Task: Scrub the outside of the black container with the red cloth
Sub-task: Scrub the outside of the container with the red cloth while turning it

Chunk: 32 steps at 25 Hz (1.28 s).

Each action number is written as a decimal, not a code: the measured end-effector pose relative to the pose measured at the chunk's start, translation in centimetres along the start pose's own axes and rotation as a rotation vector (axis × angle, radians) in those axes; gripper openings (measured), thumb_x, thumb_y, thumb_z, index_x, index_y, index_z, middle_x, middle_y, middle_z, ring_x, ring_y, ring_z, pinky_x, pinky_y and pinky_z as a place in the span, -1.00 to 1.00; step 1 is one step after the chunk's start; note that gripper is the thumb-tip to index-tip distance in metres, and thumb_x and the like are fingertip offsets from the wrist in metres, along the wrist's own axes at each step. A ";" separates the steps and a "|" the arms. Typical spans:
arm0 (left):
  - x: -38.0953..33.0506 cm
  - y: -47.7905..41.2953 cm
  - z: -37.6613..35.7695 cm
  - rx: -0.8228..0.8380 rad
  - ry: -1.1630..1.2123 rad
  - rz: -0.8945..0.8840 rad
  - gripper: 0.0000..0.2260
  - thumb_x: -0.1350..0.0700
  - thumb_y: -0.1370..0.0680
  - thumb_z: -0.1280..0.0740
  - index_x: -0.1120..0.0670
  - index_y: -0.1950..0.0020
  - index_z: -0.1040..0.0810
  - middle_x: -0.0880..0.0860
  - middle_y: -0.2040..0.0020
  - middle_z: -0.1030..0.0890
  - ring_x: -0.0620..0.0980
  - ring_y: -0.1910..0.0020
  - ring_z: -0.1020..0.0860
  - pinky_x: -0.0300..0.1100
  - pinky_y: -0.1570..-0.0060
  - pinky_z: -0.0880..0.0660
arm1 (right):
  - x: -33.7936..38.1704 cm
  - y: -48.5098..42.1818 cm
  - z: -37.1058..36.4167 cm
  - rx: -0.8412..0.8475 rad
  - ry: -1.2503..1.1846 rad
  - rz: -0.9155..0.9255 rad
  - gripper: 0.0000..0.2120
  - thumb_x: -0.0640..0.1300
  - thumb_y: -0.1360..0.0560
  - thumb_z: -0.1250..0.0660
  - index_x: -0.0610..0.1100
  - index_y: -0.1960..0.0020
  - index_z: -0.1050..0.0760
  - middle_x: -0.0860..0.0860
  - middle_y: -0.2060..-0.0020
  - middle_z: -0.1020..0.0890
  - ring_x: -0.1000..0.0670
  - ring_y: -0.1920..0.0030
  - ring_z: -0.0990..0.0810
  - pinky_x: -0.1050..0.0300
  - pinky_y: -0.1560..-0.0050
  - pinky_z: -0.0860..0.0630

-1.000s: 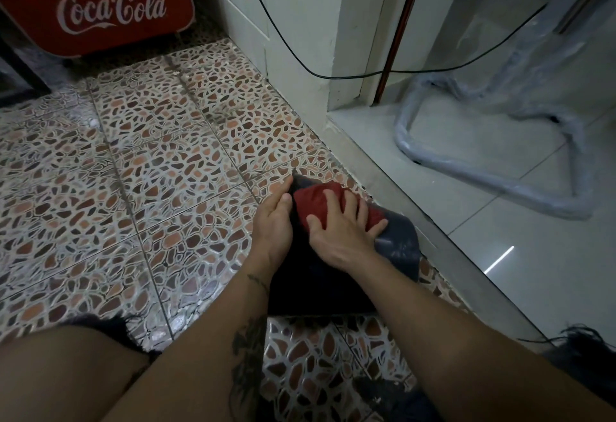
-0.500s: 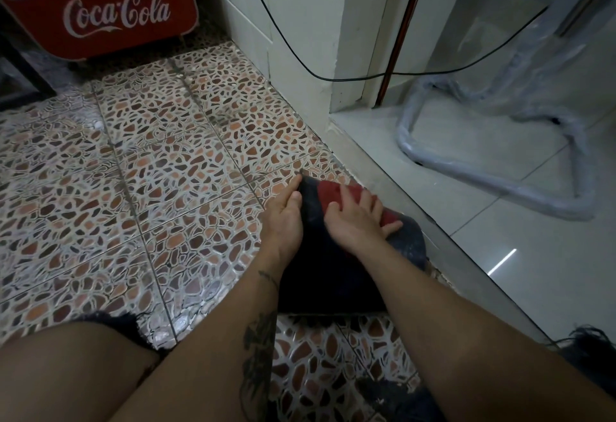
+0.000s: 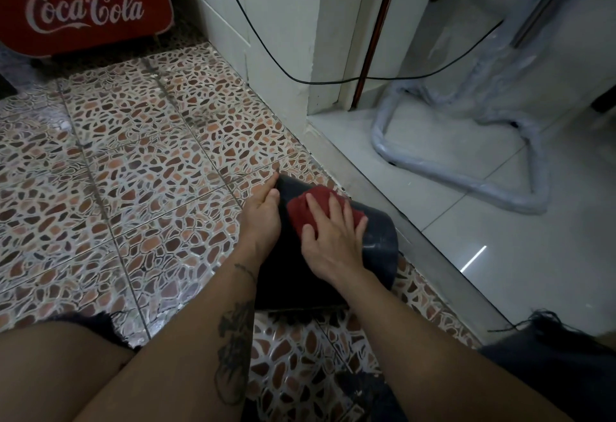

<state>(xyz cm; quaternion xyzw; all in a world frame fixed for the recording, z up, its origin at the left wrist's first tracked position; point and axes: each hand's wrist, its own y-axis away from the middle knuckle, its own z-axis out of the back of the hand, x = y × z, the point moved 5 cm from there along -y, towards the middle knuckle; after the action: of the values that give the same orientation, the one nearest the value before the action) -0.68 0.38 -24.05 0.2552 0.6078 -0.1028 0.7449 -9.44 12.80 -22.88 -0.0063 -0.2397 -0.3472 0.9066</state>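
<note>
Container [image 3: 380, 241] lies on its side on the floor [image 3: 133, 171]; left hand [image 3: 263, 218] at 9 o'clock braces it — right hand [image 3: 330, 238], fingers spread, presses the cloth [image 3: 311, 203] flat.

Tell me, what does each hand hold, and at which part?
The right hand presses the red cloth flat on the black container. The left hand steadies the container's left side.

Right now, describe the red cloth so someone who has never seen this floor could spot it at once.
Start at the mosaic tile floor beside the grey door threshold. A black container lies there on its side, steadied by the left hand. The red cloth is the crumpled rag pressed under the right hand, the only red thing on it.
</note>
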 end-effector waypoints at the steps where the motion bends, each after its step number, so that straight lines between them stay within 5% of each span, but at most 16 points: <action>1: -0.1 0.0 0.1 -0.004 -0.037 -0.011 -0.57 -0.07 -0.51 -0.15 -0.25 -0.35 -0.54 -0.07 -0.38 -0.57 -0.06 -0.34 -0.50 0.01 -0.45 -0.37 | -0.2 0.7 -0.1 -0.010 0.016 0.102 -0.37 0.12 -0.57 -0.01 0.21 -0.63 0.03 -0.03 -0.65 0.04 -0.13 -0.63 0.15 -0.31 -0.53 0.32; 4: -1.0 0.4 0.1 -0.031 -0.217 -0.091 -0.58 -0.02 -0.60 -0.11 -0.17 -0.45 -0.48 0.02 -0.40 -0.54 0.01 -0.36 -0.48 -0.03 -0.45 -0.34 | -4.5 3.2 -0.3 -0.056 0.070 0.145 -0.36 0.17 -0.58 -0.01 0.21 -0.63 0.08 -0.03 -0.65 0.05 -0.09 -0.63 0.16 -0.26 -0.55 0.30; 9: -1.4 1.3 -0.2 -0.049 -0.309 -0.138 -0.58 0.00 -0.63 -0.09 -0.14 -0.48 -0.44 0.06 -0.39 -0.54 0.06 -0.36 -0.47 0.02 -0.44 -0.35 | -11.2 0.2 1.5 0.000 0.029 -0.355 -0.43 0.17 -0.62 0.08 0.15 -0.62 -0.07 -0.04 -0.63 -0.06 -0.13 -0.62 0.03 -0.36 -0.54 0.17; 12: -0.6 1.8 -0.1 -0.087 -0.308 -0.128 -0.58 -0.05 -0.62 -0.08 -0.21 -0.46 -0.44 0.04 -0.38 -0.54 0.07 -0.35 -0.47 0.09 -0.42 -0.36 | -9.7 -1.9 1.6 0.034 0.019 -0.494 -0.43 0.14 -0.60 0.09 0.12 -0.60 -0.13 -0.08 -0.62 -0.11 -0.21 -0.60 0.01 -0.38 -0.51 0.15; 17: 0.1 1.3 0.3 -0.080 -0.232 -0.091 -0.55 -0.05 -0.57 -0.09 -0.18 -0.43 -0.50 0.08 -0.30 -0.59 0.05 -0.25 -0.55 0.05 -0.36 -0.44 | -1.1 0.3 -0.4 -0.067 0.077 -0.067 -0.39 0.16 -0.57 0.07 0.13 -0.62 -0.04 -0.08 -0.63 -0.08 -0.19 -0.61 0.05 -0.31 -0.54 0.26; 20: -0.4 0.9 0.3 -0.052 -0.217 -0.092 -0.56 -0.03 -0.58 -0.10 -0.14 -0.43 -0.51 0.05 -0.35 -0.58 0.03 -0.30 -0.53 0.04 -0.39 -0.42 | -2.1 3.5 -1.0 -0.084 0.132 0.161 -0.37 0.18 -0.57 0.03 0.18 -0.63 0.04 -0.07 -0.64 -0.01 -0.15 -0.62 0.10 -0.26 -0.55 0.27; 25: -1.1 1.0 -0.1 -0.042 -0.223 -0.119 -0.59 0.03 -0.62 -0.12 -0.08 -0.45 -0.50 0.04 -0.40 -0.55 0.03 -0.36 -0.48 -0.01 -0.44 -0.36 | -7.3 3.9 -0.1 -0.054 0.126 -0.026 -0.37 0.20 -0.57 0.01 0.23 -0.61 0.11 -0.06 -0.64 0.02 -0.14 -0.61 0.13 -0.33 -0.53 0.27; 32: -1.2 1.3 0.2 -0.078 -0.252 -0.146 -0.60 0.07 -0.61 -0.16 -0.06 -0.43 -0.52 0.05 -0.35 -0.60 0.04 -0.30 -0.54 -0.03 -0.39 -0.41 | -4.4 0.2 0.3 0.090 0.070 -0.209 -0.43 0.12 -0.62 0.02 0.18 -0.61 0.07 -0.10 -0.63 0.07 -0.24 -0.60 0.19 -0.47 -0.44 0.35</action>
<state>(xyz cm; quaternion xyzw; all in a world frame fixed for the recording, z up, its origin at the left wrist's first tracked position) -0.20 1.18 -22.51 0.1661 0.5300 -0.1644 0.8152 -12.31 15.74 -24.58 0.0718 -0.2225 -0.4286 0.8727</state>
